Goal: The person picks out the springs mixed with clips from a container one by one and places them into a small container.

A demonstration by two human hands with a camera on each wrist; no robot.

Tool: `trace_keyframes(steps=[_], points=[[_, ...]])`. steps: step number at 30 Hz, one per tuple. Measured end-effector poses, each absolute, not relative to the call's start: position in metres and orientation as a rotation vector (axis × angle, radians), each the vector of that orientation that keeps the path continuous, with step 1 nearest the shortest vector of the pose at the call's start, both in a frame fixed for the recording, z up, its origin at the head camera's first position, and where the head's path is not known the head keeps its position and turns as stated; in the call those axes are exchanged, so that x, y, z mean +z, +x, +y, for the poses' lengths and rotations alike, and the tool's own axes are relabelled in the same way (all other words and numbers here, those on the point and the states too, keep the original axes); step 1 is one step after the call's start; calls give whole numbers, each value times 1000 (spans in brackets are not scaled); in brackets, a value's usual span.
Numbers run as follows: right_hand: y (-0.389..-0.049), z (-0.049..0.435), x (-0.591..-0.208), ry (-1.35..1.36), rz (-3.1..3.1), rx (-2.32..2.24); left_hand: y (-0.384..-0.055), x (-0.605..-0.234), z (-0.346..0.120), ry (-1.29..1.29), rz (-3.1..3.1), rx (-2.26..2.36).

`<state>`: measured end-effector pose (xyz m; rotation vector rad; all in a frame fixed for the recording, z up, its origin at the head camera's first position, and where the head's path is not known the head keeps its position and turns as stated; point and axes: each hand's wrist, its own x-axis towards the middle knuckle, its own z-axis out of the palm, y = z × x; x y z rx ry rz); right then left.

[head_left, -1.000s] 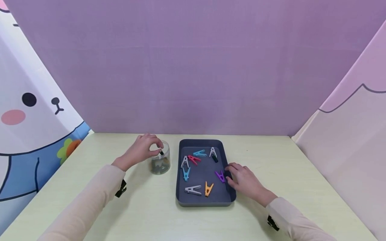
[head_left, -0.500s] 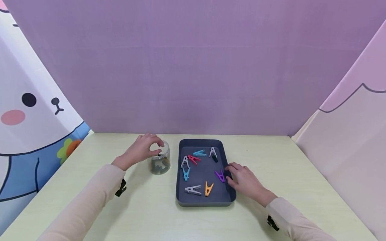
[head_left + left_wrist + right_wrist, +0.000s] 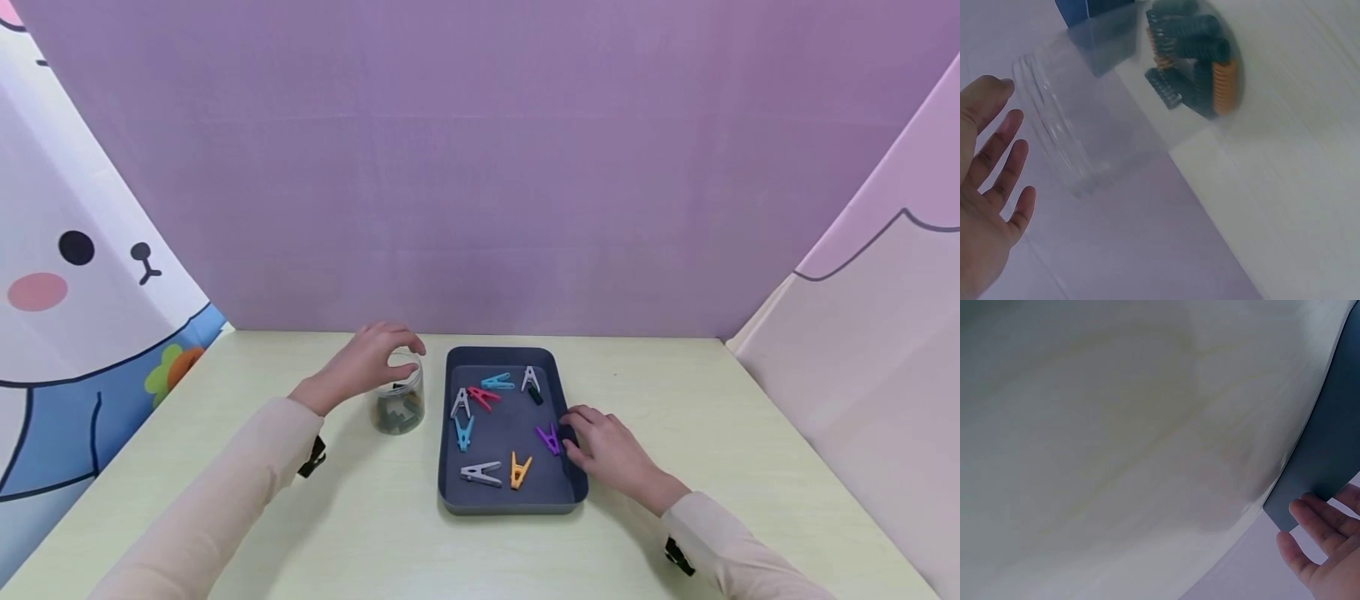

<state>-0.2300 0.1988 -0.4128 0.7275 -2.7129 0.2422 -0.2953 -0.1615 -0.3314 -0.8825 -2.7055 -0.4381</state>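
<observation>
My left hand (image 3: 369,357) hovers over the mouth of a clear jar (image 3: 399,412), its fingers apart with nothing between them. Inside the jar, dark green springs (image 3: 1194,28) and orange springs (image 3: 1225,87) lie at the bottom in the left wrist view. A dark grey tray (image 3: 502,500) stands right of the jar. My right hand (image 3: 611,450) holds the tray's right rim, several fingertips against the outer wall in the right wrist view. Beside those fingers, within the tray, lies a purple clip (image 3: 548,439). Near a white clip (image 3: 530,378) is a dark green spring (image 3: 535,395).
More plastic clips are spread over the tray: a red clip (image 3: 483,397), blue clips (image 3: 497,382), grey clips (image 3: 480,473) and a yellow clip (image 3: 520,471). All stand on a pale table (image 3: 360,533). A purple backdrop (image 3: 480,167) rises behind its far edge.
A second ago my left hand pinched a small dark spring at the jar's mouth. It has let go into the jar, and the hand has shifted up and right. The right hand stays put.
</observation>
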Motion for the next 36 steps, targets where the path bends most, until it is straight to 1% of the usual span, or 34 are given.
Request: trace_keyframes(steps=[19, 36], points=[[-231, 199, -414, 731, -2709, 240, -292, -337, -101, -1061, -2758, -305], [-233, 200, -417, 735, -2709, 253, -307, -342, -52, -1100, -2800, -232]])
